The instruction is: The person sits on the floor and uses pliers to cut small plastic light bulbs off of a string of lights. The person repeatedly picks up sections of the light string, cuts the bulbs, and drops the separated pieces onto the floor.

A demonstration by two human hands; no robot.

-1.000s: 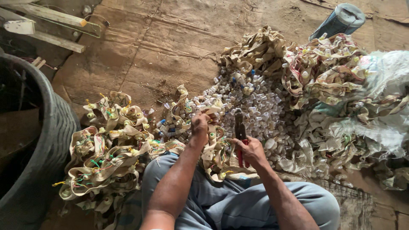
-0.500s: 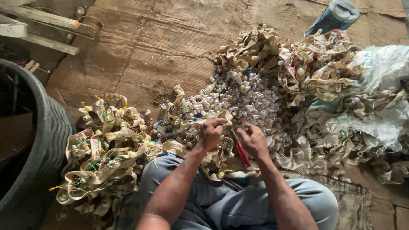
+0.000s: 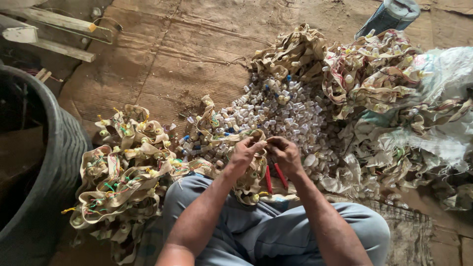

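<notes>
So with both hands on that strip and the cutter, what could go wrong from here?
1. The red-handled cutter sits under the right hand, close to the left hand; a slip could nick fingers.
2. The strip trails into the heap at the left; pulling may snag it.
3. Loose caps lie close ahead and could scatter.

A: Report packages, labels, signs, screens.

B: I see no labels, signs or screens. One package: a white woven sack, crumpled, at right edge, partly under the beige strips.
</notes>
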